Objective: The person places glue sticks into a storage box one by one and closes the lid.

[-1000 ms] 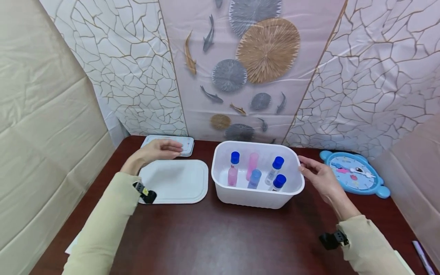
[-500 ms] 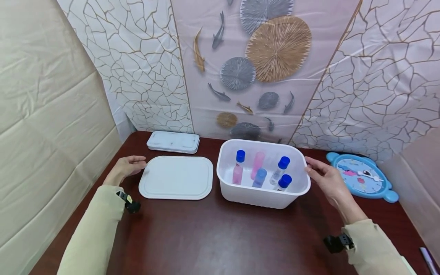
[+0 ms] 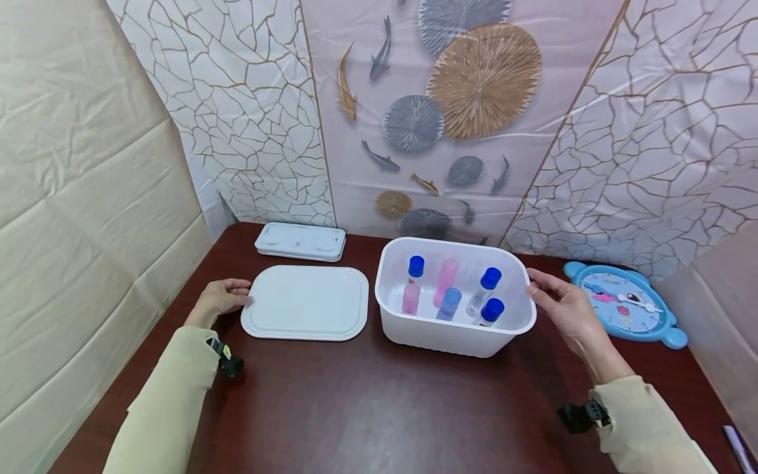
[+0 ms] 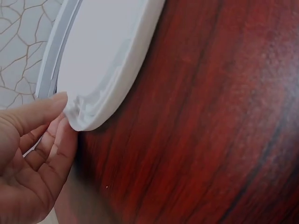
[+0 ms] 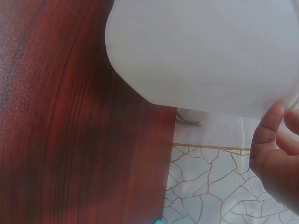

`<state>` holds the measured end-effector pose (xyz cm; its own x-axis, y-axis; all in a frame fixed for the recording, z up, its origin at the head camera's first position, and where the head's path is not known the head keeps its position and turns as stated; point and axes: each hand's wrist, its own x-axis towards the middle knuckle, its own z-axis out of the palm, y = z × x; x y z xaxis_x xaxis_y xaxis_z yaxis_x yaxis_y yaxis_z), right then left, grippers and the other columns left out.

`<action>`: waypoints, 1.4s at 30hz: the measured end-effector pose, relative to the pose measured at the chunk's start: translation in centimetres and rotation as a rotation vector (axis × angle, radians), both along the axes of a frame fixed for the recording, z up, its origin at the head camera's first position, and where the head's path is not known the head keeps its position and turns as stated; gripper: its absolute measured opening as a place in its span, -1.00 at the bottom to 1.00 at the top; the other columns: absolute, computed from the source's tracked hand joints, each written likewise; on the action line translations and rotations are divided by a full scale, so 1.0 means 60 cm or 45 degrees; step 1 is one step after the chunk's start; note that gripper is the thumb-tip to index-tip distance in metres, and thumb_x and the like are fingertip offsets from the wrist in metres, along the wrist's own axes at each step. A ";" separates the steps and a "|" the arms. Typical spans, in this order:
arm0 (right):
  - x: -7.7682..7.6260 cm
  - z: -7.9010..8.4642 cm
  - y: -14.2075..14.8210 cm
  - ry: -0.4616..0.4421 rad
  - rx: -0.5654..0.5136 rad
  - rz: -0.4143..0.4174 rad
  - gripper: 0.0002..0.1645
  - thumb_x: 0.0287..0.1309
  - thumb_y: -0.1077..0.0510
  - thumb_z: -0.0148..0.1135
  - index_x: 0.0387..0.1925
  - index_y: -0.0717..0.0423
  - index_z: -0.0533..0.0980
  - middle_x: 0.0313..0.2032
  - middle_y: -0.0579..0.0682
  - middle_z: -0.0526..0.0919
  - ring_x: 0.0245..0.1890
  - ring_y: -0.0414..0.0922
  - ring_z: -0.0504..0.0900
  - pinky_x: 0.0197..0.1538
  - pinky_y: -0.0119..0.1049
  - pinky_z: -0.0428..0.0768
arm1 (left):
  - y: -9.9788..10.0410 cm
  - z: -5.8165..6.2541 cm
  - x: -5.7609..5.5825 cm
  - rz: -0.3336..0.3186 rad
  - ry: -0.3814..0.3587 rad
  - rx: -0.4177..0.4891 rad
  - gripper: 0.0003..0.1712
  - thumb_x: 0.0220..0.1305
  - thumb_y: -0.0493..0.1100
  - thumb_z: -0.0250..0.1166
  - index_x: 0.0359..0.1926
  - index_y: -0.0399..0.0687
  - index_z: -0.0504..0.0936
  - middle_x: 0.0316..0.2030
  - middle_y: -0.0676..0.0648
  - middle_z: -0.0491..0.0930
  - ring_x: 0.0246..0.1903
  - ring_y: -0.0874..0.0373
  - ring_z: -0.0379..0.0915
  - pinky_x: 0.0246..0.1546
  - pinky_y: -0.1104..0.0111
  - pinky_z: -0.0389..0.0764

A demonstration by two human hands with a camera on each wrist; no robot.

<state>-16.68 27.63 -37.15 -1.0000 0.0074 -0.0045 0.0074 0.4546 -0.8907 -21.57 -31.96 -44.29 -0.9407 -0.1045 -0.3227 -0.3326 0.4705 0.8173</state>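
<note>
At its left edge, the flat white lid (image 3: 304, 303) is pinched by my left hand (image 3: 218, 299). In the left wrist view the thumb lies over the lid's rim (image 4: 100, 116) and the fingers sit below it. To the right stands a white plastic bin (image 3: 441, 334) with small bottles upright inside: some clear with blue caps (image 3: 491, 278), others pink (image 3: 410, 298), one light blue (image 3: 449, 304). My right hand (image 3: 565, 313) grips the bin's right rim between thumb and fingers. The right wrist view shows the bin's outer wall (image 5: 201, 56) beside those fingers.
Behind the lid lies a flat white tin case (image 3: 301, 241). A blue toy-like clock (image 3: 622, 303) lies right of my right hand. Near the right table edge is a purple-white pen (image 3: 737, 447). A patterned backdrop (image 3: 414, 164) borders the back of the dark table (image 3: 379, 408).
My left hand has come from above the lid's back to its left edge and taken hold there. My right hand stays at the bin's rim. The head view has shifted slightly.
</note>
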 end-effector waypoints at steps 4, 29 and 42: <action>0.000 0.002 -0.001 -0.012 0.008 -0.003 -0.29 0.32 -0.02 0.06 0.34 0.32 0.17 -0.25 -0.41 0.41 -0.23 -0.44 0.39 -0.20 -0.70 0.50 | 0.005 -0.004 -0.002 0.041 0.004 -0.023 -0.42 0.09 -0.41 0.31 0.16 -0.47 0.39 -0.34 0.01 0.59 -0.49 0.44 0.44 -0.41 0.53 0.60; 0.018 0.025 -0.016 0.269 -0.583 -0.207 -0.46 0.21 0.19 0.20 0.20 0.30 0.39 -0.35 -0.22 0.57 -0.41 -0.34 0.53 -0.37 -0.61 0.57 | -0.011 0.040 -0.008 -0.062 0.004 0.100 -0.43 0.23 -0.38 0.19 0.24 -0.50 0.27 -0.33 0.14 0.55 -0.39 0.43 0.48 -0.31 0.51 0.61; 0.030 0.093 -0.204 0.238 -0.709 0.069 -0.57 0.20 0.34 0.16 0.13 0.27 0.46 -0.38 -0.20 0.56 -0.43 -0.31 0.53 -0.32 -0.50 0.59 | -0.010 0.100 -0.010 -0.087 0.152 0.607 -0.70 0.24 -0.39 0.20 -0.02 -0.11 0.46 -0.35 0.22 0.58 -0.36 0.42 0.52 -0.34 0.56 0.59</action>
<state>-14.90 15.39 -31.59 -0.9830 0.0031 0.1836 -0.1832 -0.0866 -0.9793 -22.15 -32.56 -38.31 -0.9736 0.0915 -0.2093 -0.2052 0.0528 0.9773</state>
